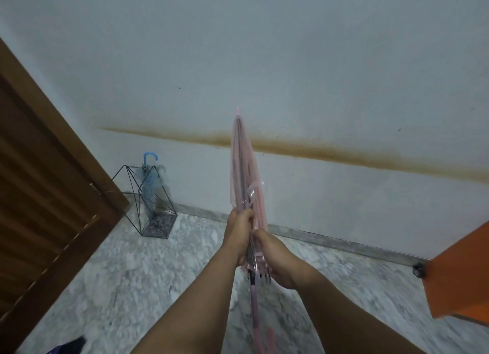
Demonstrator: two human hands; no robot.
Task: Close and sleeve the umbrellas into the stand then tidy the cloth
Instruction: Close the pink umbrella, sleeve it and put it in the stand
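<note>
Blue umbrella (149, 184) already in far-left wire stand (148, 195); both hands' grip, left hand (239, 236) and right hand (275, 256), squeezes folded pink umbrella (244, 174), not yet stowed.

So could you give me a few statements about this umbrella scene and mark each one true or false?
1. Both hands grip the pink umbrella. True: the left hand and right hand wrap its folded canopy.
2. The pink umbrella is fully open. False: it is folded shut, tip pointing up.
3. A blue umbrella stands in the wire stand. True.
4. The stand sits right of the hands. False: it is on the left, near the wooden door.
</note>
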